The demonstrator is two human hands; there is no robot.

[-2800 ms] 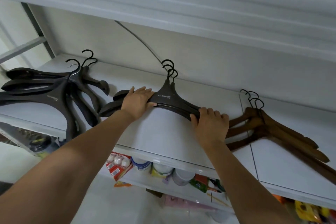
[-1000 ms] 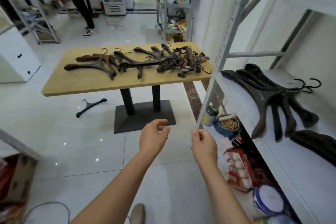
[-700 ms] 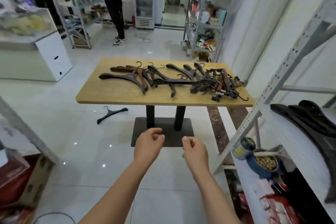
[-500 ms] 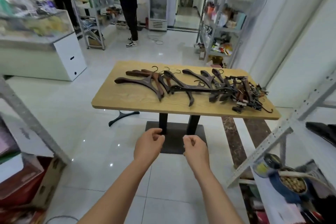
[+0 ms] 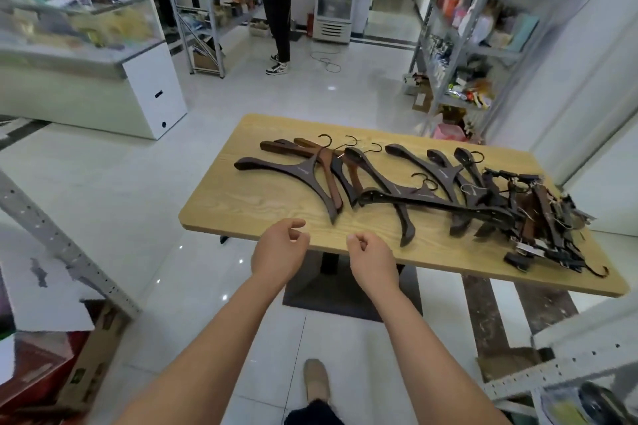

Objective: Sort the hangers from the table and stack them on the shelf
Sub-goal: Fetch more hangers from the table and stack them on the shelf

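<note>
A wooden table [image 5: 255,207] stands ahead with several hangers spread along it. At its left lie dark brown hangers [image 5: 293,176] and reddish wooden ones [image 5: 324,166]. Black hangers [image 5: 424,197] cross the middle. A tangled heap of clip hangers [image 5: 538,224] fills the right end. My left hand [image 5: 278,254] and my right hand [image 5: 371,257] hover side by side just before the table's near edge, fingers loosely curled, holding nothing. Only a corner of the shelf frame [image 5: 566,355] shows at the lower right.
A white counter with a glass case [image 5: 103,76] stands far left. A person [image 5: 279,0] stands by metal racks at the back. Stocked shelving [image 5: 476,45] lines the right wall. A grey shelf post [image 5: 58,241] and a cardboard box [image 5: 76,376] sit at my left.
I let go of the black hangers on the shelf, turned away from it and walked toward the table. Both hands are now empty and the table is much closer.
</note>
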